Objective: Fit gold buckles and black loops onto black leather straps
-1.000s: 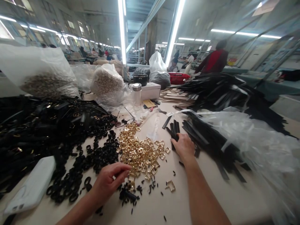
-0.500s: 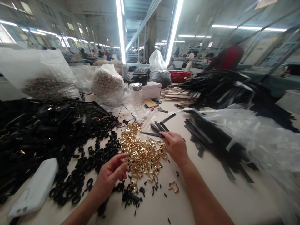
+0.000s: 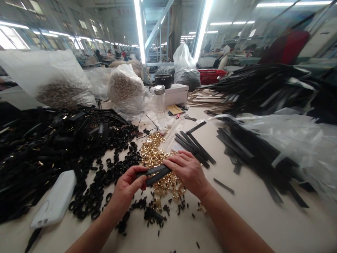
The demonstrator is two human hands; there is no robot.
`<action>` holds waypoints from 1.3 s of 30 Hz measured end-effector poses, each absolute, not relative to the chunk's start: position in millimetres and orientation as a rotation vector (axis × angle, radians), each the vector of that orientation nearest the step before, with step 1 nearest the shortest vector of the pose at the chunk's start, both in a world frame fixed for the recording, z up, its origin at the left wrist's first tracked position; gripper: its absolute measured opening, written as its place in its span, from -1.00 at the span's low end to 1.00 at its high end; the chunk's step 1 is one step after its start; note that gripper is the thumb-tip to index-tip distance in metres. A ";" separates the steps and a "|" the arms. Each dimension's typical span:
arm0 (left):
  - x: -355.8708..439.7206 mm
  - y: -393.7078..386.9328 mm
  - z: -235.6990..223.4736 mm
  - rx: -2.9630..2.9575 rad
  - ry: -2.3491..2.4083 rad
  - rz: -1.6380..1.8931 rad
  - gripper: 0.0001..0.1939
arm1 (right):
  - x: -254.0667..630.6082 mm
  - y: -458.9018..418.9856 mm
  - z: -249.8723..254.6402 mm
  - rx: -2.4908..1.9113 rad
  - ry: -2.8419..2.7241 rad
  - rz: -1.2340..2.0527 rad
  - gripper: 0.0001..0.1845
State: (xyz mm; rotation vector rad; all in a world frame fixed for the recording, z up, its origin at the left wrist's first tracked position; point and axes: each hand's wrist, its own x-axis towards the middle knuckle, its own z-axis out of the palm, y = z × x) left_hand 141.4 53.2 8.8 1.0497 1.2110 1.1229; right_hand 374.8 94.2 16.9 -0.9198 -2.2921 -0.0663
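Two-handed now: newly gripping black strips (image 3: 158, 176) between left hand (image 3: 126, 186) and right hand (image 3: 188, 173) over gold buckles (image 3: 152, 149), mid-frame, so keeping them apart from loose strips (image 3: 201, 148) on the bench (image 3: 279, 228), right of centre.

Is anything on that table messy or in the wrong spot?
A little. One thin black strip lies alone, apart from the loose bunch of black strips. Small black scraps are scattered in front of the gold buckles, as if spilled. Nothing looks clearly broken.
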 end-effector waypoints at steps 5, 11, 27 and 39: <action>143.2 51.6 11.2 1.113 1.208 1.187 -0.74 | 378.3 93.9 20.0 -0.935 -2.270 -0.110 -0.71; 140.3 54.8 10.5 1.180 1.280 1.134 -0.75 | 381.4 94.6 18.0 -0.943 -2.311 -0.076 -0.73; 145.5 56.8 2.4 0.621 1.138 1.054 -0.57 | 329.4 66.5 10.1 -0.941 -2.157 0.094 -0.70; 140.6 52.7 -4.6 0.613 0.952 0.911 -0.69 | 336.4 72.5 0.3 -0.956 -1.982 0.549 -0.87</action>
